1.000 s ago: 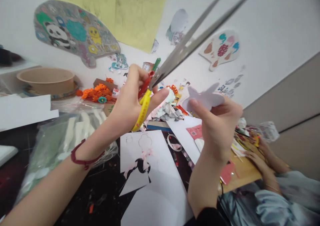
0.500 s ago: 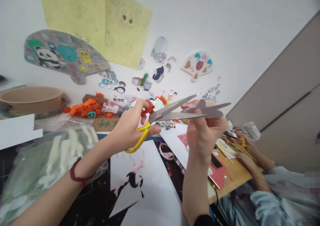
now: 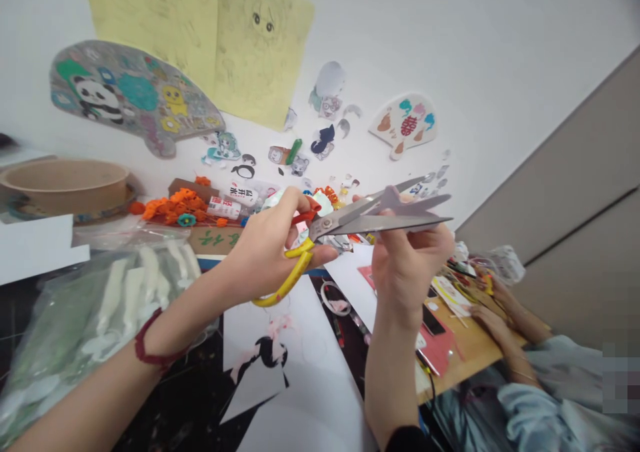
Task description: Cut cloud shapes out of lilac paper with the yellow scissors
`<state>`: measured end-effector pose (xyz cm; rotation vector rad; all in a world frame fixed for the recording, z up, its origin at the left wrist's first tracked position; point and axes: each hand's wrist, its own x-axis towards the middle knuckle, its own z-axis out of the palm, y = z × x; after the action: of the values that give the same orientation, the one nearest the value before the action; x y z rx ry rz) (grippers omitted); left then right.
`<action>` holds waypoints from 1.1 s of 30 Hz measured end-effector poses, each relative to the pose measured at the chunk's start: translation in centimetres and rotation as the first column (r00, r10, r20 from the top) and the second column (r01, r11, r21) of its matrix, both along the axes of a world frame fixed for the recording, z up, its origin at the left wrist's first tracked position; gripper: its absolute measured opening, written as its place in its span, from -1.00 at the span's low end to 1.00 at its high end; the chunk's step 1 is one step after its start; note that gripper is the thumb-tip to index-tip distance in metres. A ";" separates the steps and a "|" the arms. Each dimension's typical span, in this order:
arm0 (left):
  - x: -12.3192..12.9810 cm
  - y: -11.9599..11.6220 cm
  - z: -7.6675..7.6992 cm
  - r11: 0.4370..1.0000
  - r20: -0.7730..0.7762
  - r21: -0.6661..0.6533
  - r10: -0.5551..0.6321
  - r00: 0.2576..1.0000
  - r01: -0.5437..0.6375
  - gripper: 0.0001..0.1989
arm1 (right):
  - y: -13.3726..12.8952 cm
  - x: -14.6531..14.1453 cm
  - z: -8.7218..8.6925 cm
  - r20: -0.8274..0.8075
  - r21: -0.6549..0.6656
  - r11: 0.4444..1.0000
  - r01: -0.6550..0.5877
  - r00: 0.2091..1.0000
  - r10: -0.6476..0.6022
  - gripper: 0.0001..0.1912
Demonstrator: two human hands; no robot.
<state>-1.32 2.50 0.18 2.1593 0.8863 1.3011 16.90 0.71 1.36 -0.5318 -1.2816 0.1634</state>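
My left hand [image 3: 265, 255], with a dark red cord bracelet at the wrist, grips scissors [image 3: 327, 224] by their red and yellow handles. The blades stand apart and point right, reaching across a greyish-purple paper cutout [image 3: 397, 202]. My right hand [image 3: 407, 269] pinches that cutout by its near side, thumb in front, with part of the lower blade passing over the thumb. Whether the blades touch the paper's edge is hard to tell. Below, white paper sheets [image 3: 310, 372] lie on the dark tabletop, with black and pink paper pieces [image 3: 273, 349] on them.
A plastic bag [image 3: 60, 332] with pale strips lies at left, near a round tan container [image 3: 65, 189]. Orange flower-like crafts [image 3: 175, 205] sit by the wall. Cutouts and drawings [image 3: 263, 45] hang there. At right, a co-worker's hands [image 3: 495, 322] rest over a wooden board [image 3: 467, 359].
The scissors have moved right, their blades reaching farther past the paper cutout. The cutout is turned slightly in my right hand. The whole view has shifted a little.
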 end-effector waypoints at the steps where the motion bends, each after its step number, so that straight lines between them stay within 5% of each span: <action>1: 0.0 0.0 0.0 1.000 -0.004 0.000 0.006 1.000 -0.006 -0.50 | 0.0 0.0 0.0 0.009 0.003 1.000 0.010 1.000 -0.010 -0.88; 16: 0.1 0.2 -0.2 0.997 0.023 0.015 0.073 0.997 -0.073 -0.49 | -0.9 0.0 0.6 0.061 -0.055 0.998 -0.015 0.998 0.018 -0.92; 24: 0.1 0.3 -0.6 1.000 0.091 -0.008 0.026 0.995 -0.026 -0.51 | -0.3 0.2 0.3 0.067 -0.138 0.983 -0.122 0.989 0.132 -0.91; 33: -0.3 1.6 -1.6 0.997 0.239 0.049 -0.072 0.968 0.062 -0.65 | -0.5 0.2 0.4 0.011 -0.177 0.982 -0.066 0.998 0.069 -0.93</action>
<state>-1.65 4.05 -1.42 1.9880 0.6891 1.5200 17.07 0.20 1.71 -0.6425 -1.3097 0.3325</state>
